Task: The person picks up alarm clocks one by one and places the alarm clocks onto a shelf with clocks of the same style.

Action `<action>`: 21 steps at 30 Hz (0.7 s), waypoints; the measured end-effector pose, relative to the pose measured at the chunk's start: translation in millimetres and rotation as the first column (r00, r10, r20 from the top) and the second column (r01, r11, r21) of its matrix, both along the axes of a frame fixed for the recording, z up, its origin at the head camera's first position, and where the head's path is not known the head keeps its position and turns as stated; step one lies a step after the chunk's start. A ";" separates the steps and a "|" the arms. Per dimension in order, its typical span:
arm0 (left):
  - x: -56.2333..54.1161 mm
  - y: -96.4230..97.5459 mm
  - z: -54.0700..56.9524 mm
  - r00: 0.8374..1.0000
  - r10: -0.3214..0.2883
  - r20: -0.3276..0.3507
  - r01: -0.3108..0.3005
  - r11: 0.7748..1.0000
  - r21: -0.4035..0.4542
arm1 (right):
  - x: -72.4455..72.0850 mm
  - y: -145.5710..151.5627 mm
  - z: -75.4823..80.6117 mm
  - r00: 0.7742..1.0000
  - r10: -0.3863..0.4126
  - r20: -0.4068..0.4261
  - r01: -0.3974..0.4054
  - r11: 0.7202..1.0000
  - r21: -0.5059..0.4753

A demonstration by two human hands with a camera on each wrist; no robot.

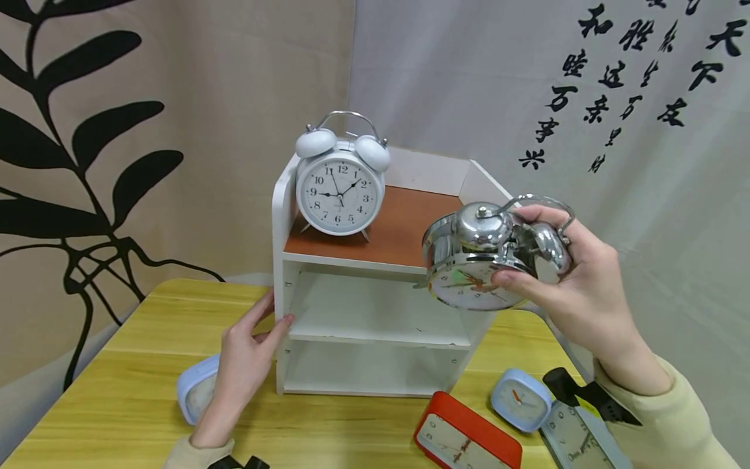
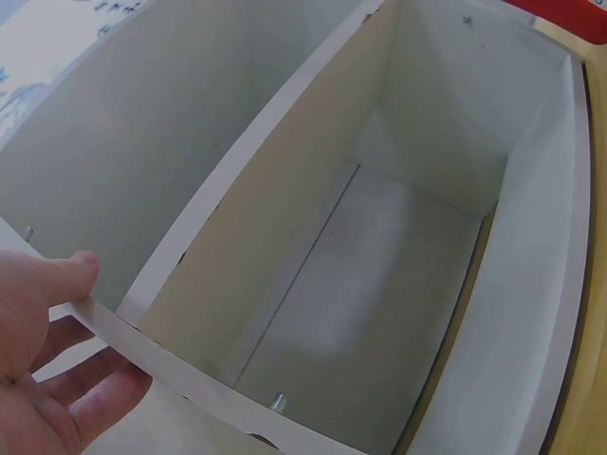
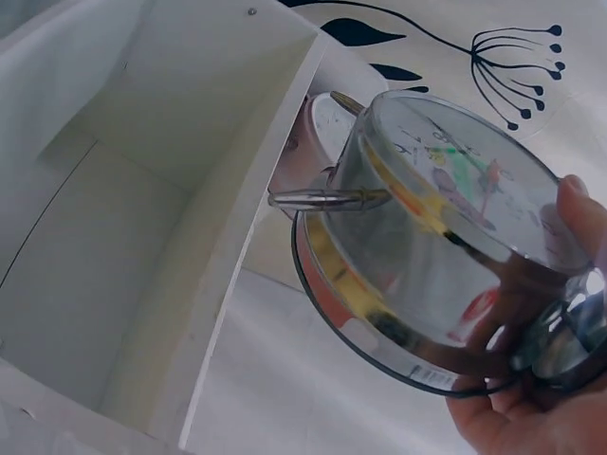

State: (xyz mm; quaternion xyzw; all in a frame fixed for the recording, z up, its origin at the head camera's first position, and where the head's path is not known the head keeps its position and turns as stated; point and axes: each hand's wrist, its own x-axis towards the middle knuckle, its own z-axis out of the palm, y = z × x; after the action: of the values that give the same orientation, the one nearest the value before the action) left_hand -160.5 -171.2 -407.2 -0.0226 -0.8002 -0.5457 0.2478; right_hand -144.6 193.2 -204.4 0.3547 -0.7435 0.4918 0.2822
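My right hand (image 1: 592, 293) grips a chrome twin-bell alarm clock (image 1: 469, 254) by its bell end, thumb across the dial. The clock is tilted, face downward, in front of the right part of a small white shelf unit (image 1: 375, 264). Its two metal feet (image 3: 327, 199) point toward the shelf in the right wrist view. With my left hand (image 1: 243, 358) I hold the shelf's left side panel, thumb at the front edge and fingers along the outside (image 2: 104, 379). On the brown top board (image 1: 401, 221) stands a white twin-bell alarm clock (image 1: 340, 189), upright at the left.
Two white compartments lie below the top board. On the yellow wood table (image 1: 328, 433) sit a red clock (image 1: 469, 433), a small blue clock (image 1: 521, 398) and a grey-blue clock (image 1: 586, 440) at right. Another blue clock (image 1: 199, 387) is partly behind my left wrist.
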 end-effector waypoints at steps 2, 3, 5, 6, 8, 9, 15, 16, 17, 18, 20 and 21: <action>0.0 -0.2 0.3 1.000 0.000 0.000 0.000 1.000 -0.002 | -2.1 -1.3 5.8 0.998 -0.067 0.005 0.067 0.997 0.037; 0.0 -0.2 0.4 1.000 -0.001 0.000 0.001 1.000 -0.002 | -3.1 -1.8 8.4 0.995 -0.103 0.006 0.102 0.993 0.058; 0.2 -0.2 0.5 1.000 -0.003 0.002 0.003 1.000 0.000 | -5.2 -2.6 12.9 0.987 -0.158 0.013 0.156 0.983 0.096; 0.2 -0.2 0.5 1.000 -0.004 0.002 0.004 1.000 0.001 | -6.3 -2.8 14.8 0.983 -0.185 0.014 0.183 0.976 0.117; 0.4 -0.2 0.4 1.000 -0.006 0.004 0.006 1.000 0.006 | -8.8 -2.3 17.4 0.975 -0.223 0.009 0.219 0.964 0.153; 0.5 -0.2 0.4 1.000 -0.006 0.004 0.006 1.000 0.006 | -10.3 -2.0 18.8 0.974 -0.227 0.012 0.222 0.962 0.159; 0.1 -0.4 1.0 1.000 -0.005 0.012 0.005 1.000 0.001 | -21.7 -1.3 28.0 0.970 -0.243 0.030 0.233 0.954 0.191; 0.1 -0.4 1.1 1.000 -0.004 0.013 0.004 1.000 0.000 | -23.8 -1.3 29.5 0.970 -0.243 0.034 0.232 0.953 0.195; 0.0 -0.4 1.3 1.000 -0.002 0.012 0.002 1.000 -0.002 | -26.0 -1.4 31.1 0.969 -0.244 0.037 0.232 0.952 0.198; 0.0 -0.3 1.4 1.000 -0.001 0.012 0.001 1.000 -0.003 | -28.3 -1.6 32.6 0.969 -0.244 0.041 0.231 0.952 0.201; 0.2 -0.3 1.5 1.000 0.002 0.011 -0.002 1.000 -0.002 | -32.7 -1.7 35.4 0.968 -0.245 0.049 0.230 0.950 0.211; 0.3 -0.2 1.6 1.000 0.004 0.011 -0.004 1.000 -0.001 | -35.0 -1.8 36.8 0.967 -0.249 0.052 0.232 0.948 0.219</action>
State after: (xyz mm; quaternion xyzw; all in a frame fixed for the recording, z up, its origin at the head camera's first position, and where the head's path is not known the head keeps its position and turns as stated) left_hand -160.2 -171.4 -405.6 -0.0180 -0.8020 -0.5447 0.2444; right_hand -179.6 191.4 -167.6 0.2697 -0.8396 0.3855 0.2714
